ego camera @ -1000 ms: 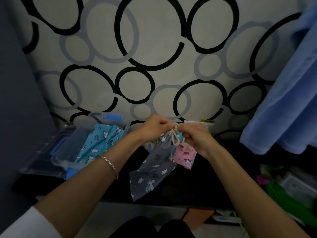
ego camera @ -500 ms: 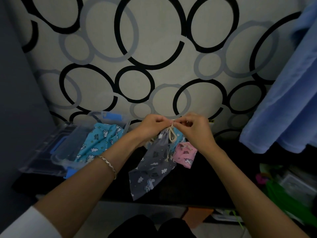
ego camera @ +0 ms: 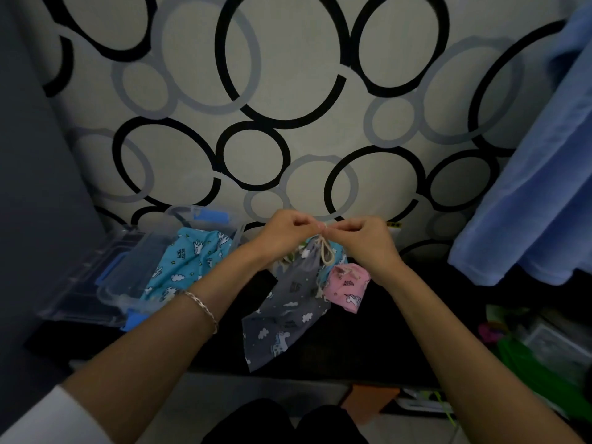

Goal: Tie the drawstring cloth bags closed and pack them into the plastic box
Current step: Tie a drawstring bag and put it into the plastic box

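A grey drawstring bag [ego camera: 288, 312] with a unicorn print hangs from its cream cord [ego camera: 324, 251]. My left hand [ego camera: 285, 232] and my right hand [ego camera: 362, 238] each pinch the cord at the bag's gathered mouth, fingertips almost touching. A loop of cord dangles below the hands. A pink bag [ego camera: 347, 286] lies just behind the grey one on the dark surface, and a bit of turquoise cloth shows between them. To the left stands the clear plastic box [ego camera: 121, 296] with a turquoise unicorn bag [ego camera: 182, 267] draped in it.
The box's clear lid with a blue latch [ego camera: 73, 283] lies to its left. A blue cloth [ego camera: 538, 187] hangs at the right. Green and clear clutter [ego camera: 541, 354] sits at the lower right. A ring-patterned wall stands close behind.
Both hands have risen slightly with the grey bag, and their fingertips have come closer together on the cord above the loop.
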